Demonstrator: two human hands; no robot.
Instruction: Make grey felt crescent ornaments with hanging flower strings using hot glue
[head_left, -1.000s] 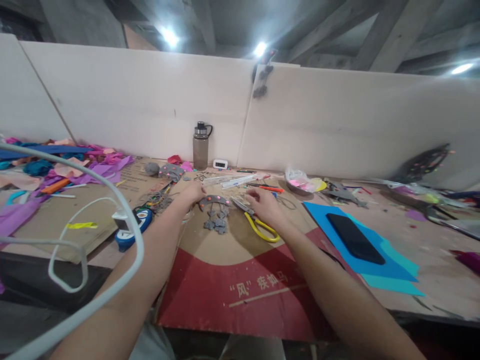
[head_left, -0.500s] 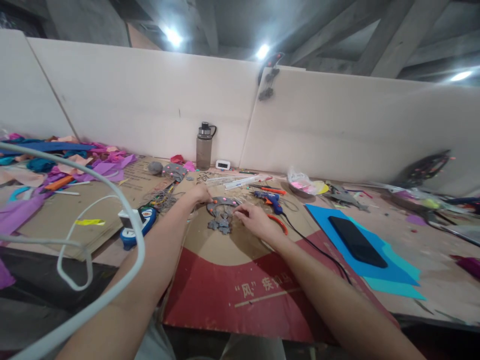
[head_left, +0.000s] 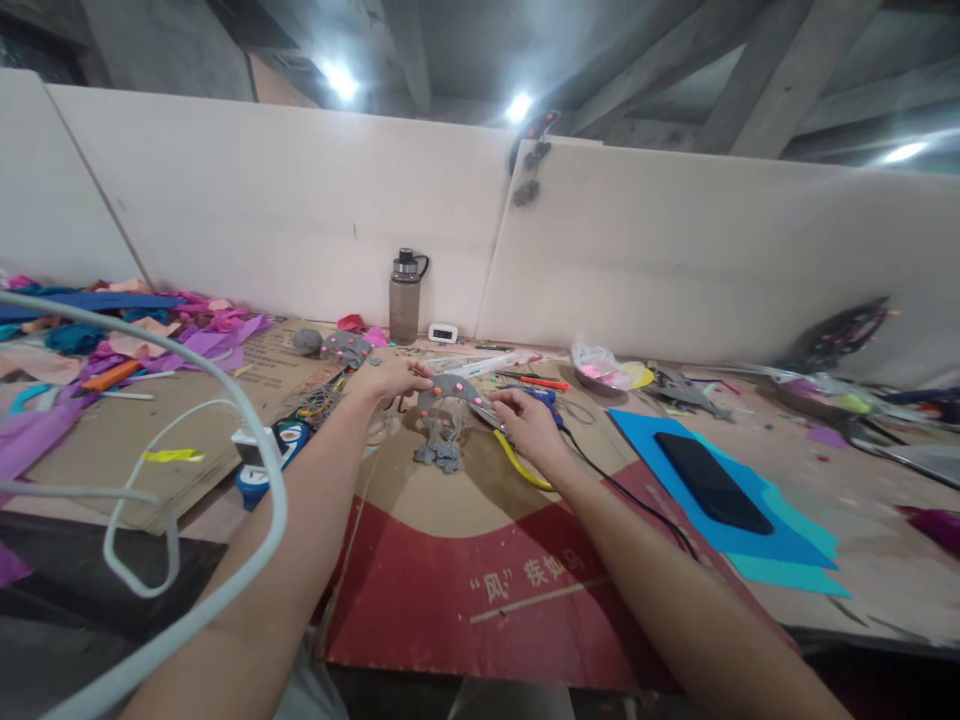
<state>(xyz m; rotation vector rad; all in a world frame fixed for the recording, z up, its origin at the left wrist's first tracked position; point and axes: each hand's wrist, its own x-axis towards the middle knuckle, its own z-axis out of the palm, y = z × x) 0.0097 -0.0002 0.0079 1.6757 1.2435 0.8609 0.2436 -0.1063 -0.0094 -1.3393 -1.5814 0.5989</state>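
A grey curved piece with pink and orange dots (head_left: 451,388) is raised a little over the cardboard, its left end pinched in my left hand (head_left: 394,380). Thin strands run down from it to grey flower-like pieces (head_left: 438,457). My right hand (head_left: 525,422) is closed beside its right end, at the metal part of a tool; whether the fingers grip the tool is too small to tell. Yellow handles (head_left: 523,465) show below that hand. Behind it lies a blue glue gun (head_left: 546,400), partly hidden.
A bottle (head_left: 405,300) and small white clock (head_left: 443,332) stand by the partition. A black phone (head_left: 712,482) rests on blue sheets (head_left: 637,440) at right. A white cable (head_left: 281,500) loops across the left foreground. Coloured scraps (head_left: 150,330) fill the far left.
The dotted piece has been lifted and tilted with my left hand. My right hand has shifted slightly right and up, and yellow handles now show below it where an orange-red handle was.
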